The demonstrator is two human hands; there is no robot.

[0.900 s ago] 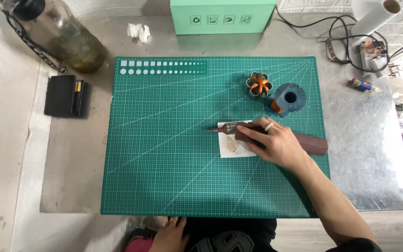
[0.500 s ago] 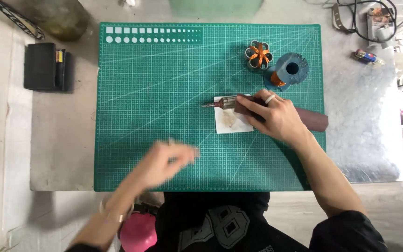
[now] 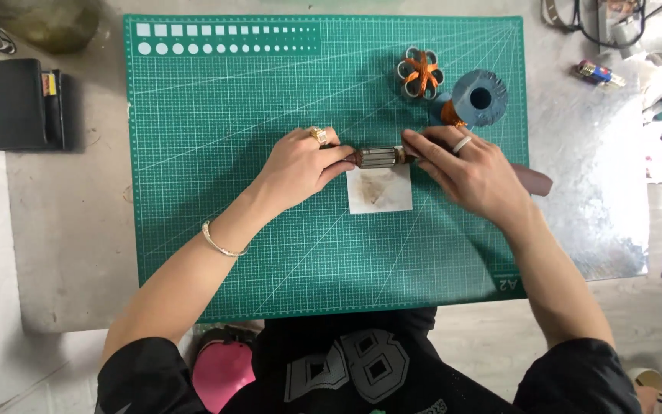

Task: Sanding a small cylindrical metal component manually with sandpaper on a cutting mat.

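Note:
A small motor armature (image 3: 377, 157), grey with a copper end, lies level over a stained white paper square (image 3: 379, 189) on the green cutting mat (image 3: 216, 115). My left hand (image 3: 300, 162), with a gold ring, pinches its left end. My right hand (image 3: 465, 170), with a silver ring, grips its right end. A dark brown handle-like piece (image 3: 532, 179) sticks out from under my right hand to the right; whether that hand holds it is hidden.
A copper wire coil with orange ties (image 3: 421, 74) and a blue-grey spool (image 3: 478, 98) sit at the mat's upper right. A black case (image 3: 21, 104) lies at the left on the grey table. Cables and small items (image 3: 614, 31) crowd the upper right corner.
My left hand came up from the table's near edge and took hold of the armature's left end. The right hand stayed on the part. The camera view shifted downward.

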